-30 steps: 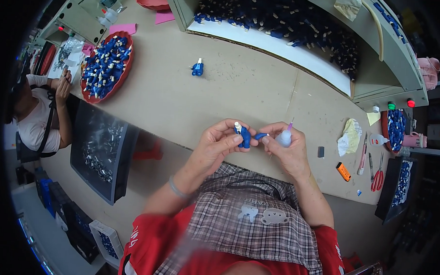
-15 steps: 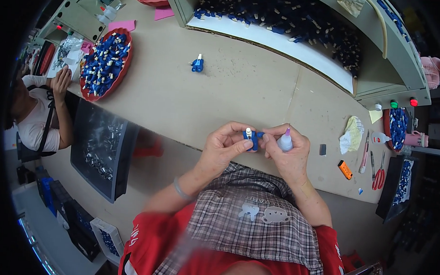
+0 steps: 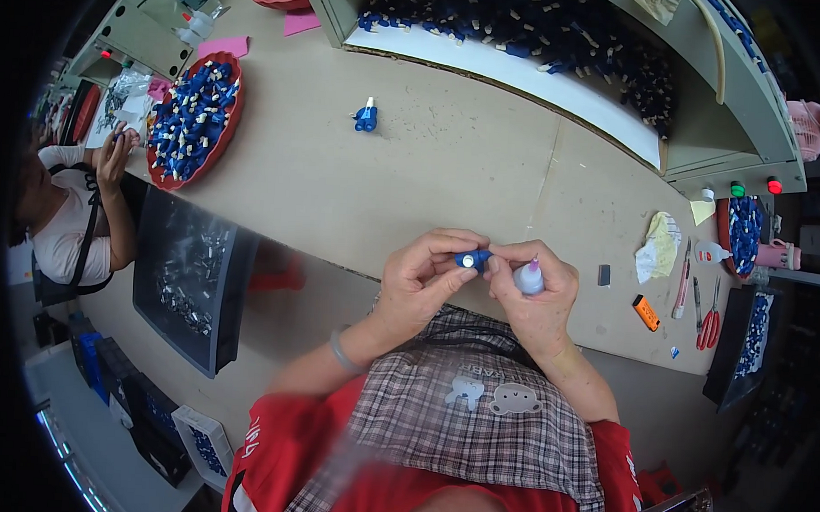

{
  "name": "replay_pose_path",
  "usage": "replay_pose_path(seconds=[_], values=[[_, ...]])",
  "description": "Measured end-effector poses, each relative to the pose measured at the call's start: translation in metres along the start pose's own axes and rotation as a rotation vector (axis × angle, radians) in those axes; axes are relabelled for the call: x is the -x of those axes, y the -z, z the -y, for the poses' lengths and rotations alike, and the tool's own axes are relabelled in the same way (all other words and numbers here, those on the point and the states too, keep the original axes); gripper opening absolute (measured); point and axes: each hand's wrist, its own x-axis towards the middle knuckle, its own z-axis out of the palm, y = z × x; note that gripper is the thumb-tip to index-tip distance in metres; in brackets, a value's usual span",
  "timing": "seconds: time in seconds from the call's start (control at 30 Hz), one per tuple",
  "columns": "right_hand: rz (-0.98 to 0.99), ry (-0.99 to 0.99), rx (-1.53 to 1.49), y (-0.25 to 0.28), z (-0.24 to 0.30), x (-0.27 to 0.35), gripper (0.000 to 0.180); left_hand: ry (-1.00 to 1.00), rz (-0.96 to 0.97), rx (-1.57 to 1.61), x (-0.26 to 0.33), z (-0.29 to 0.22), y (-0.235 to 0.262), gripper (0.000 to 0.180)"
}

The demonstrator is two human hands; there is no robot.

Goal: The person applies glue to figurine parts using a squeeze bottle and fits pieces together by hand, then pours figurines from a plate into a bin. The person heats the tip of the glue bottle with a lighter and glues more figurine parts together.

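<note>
My left hand (image 3: 420,279) is closed, its thumb and fingers pinching a small blue toy figure (image 3: 469,259) whose white peg faces up. Held in my right hand (image 3: 549,306) is a small squeeze bottle (image 3: 528,278) with a purple nozzle tip pointing up. The thumb and forefinger of that hand also meet the right side of the figure; whether they pinch a separate small blue part there I cannot tell. Farther off, a second blue figure (image 3: 366,118) with a white peg lies on the table (image 3: 412,184).
A red scalloped tray (image 3: 235,121) heaped with blue-and-white figures stands at left, near a co-worker (image 3: 77,213). Below it is a dark bin (image 3: 227,331) of small shiny pieces. A shelf (image 3: 524,79) of blue parts spans the back. Right: red-handled scissors (image 3: 710,325), orange cutter (image 3: 645,313), cloth (image 3: 659,247).
The figure in my left hand has tipped, so its white peg now faces up toward me. The bottle has dropped slightly with my right hand. The co-worker's hands have shifted.
</note>
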Motion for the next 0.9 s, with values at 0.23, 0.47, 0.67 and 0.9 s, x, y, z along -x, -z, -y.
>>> replay_pose_path(seconds=[0.23,0.47,0.67,0.9], values=[[-0.007,-0.029,-0.111,-0.005,0.003,0.009,0.009,-0.392,0.041,-0.518,-0.005,-0.001,0.009,0.028],[0.059,0.153,-0.030,-0.002,-0.006,0.015,0.010,-0.463,0.154,-0.706,-0.006,-0.014,0.018,0.029],[0.092,0.129,-0.081,-0.002,-0.005,0.020,0.011,-0.449,0.208,-0.763,-0.002,-0.020,0.018,0.026],[0.085,0.144,-0.101,-0.004,-0.010,0.024,0.013,-0.469,0.234,-0.801,-0.001,-0.021,0.018,0.026]])
